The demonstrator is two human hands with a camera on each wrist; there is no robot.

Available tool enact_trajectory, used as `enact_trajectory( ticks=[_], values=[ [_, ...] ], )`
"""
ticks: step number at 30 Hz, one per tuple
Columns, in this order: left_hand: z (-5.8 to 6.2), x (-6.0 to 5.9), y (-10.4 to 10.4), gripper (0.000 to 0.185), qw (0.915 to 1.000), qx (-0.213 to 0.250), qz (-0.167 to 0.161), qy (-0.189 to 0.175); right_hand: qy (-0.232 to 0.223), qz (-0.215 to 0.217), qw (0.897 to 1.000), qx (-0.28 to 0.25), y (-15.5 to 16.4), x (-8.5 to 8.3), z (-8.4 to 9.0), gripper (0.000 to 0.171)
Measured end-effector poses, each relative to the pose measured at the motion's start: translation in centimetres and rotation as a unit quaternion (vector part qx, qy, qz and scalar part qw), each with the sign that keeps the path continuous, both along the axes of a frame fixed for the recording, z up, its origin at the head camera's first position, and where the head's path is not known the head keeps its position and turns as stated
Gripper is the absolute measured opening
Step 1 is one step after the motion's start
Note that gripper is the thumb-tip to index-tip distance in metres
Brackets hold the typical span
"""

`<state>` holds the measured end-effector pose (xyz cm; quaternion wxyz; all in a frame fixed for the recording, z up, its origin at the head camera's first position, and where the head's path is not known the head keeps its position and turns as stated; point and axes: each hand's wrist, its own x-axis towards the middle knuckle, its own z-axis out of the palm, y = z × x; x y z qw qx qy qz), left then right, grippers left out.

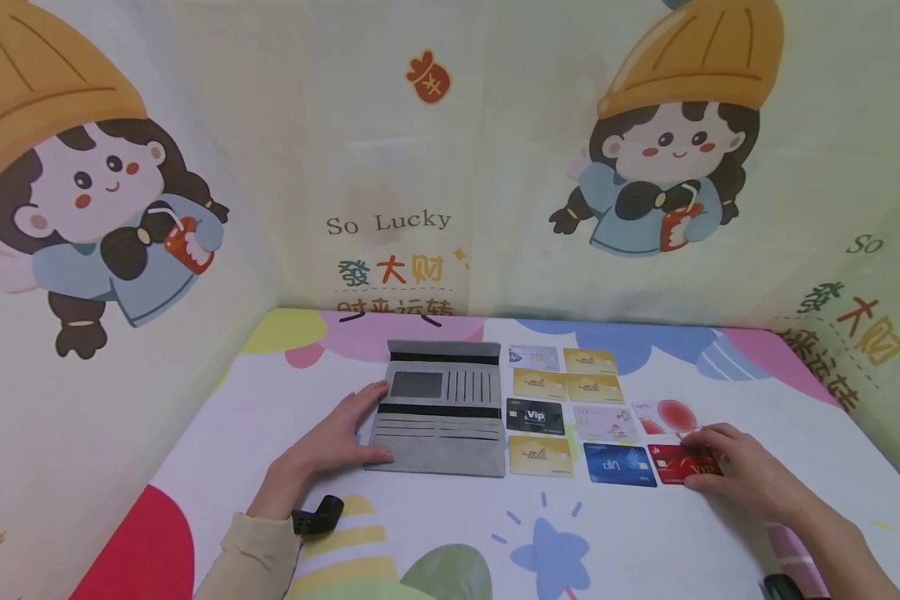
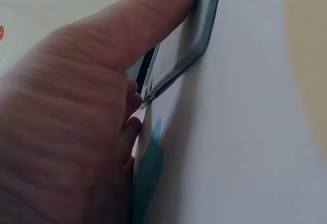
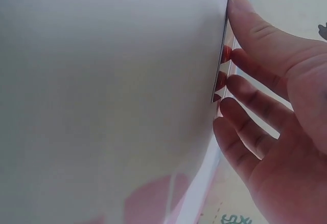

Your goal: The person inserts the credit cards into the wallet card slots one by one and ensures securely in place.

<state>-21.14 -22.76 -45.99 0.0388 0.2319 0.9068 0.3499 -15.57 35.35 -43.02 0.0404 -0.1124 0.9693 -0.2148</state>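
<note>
A grey wallet (image 1: pixel 450 446) lies unfolded flat, with card slots and a dark clear-window pocket showing. My left hand (image 1: pixel 337 433) rests at its left side, thumb on the lower left corner and fingers spread along the edge. In the left wrist view the thumb lies over the wallet's rim (image 2: pixel 204 35). At the right end of the card rows, my right hand (image 1: pixel 750 471) touches a red VIP card (image 1: pixel 671 464), fingertips near its top edge and thumb near its bottom edge. The right wrist view shows those fingers (image 3: pixel 250 93) loosely bent, with the card seen edge-on.
Right of the wallet lie several cards in rows: a black Vip card (image 1: pixel 535 417), a blue card (image 1: pixel 619 465), gold cards (image 1: pixel 542 456), a pale pink card (image 1: pixel 606 423) and a white card with red circles (image 1: pixel 667 417). A patterned cloth (image 1: pixel 420 517) covers the table; printed curtains (image 1: pixel 510 167) stand behind.
</note>
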Motion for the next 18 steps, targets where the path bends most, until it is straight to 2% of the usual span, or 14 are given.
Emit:
enact_trajectory(
  ticks=[8, 18],
  values=[
    [0.05, -0.17, -0.09, 0.099, 0.999, -0.035, -0.006, 0.027, 0.013, 0.015, 1.0, 0.012, -0.07, -0.6, 0.06, 0.053],
    [0.16, -0.14, -0.09, 0.11, 0.9968, -0.067, -0.032, 0.029, -0.004, -0.001, 1.0, -0.005, 0.03, -0.57, -0.1, 0.057]
  ],
)
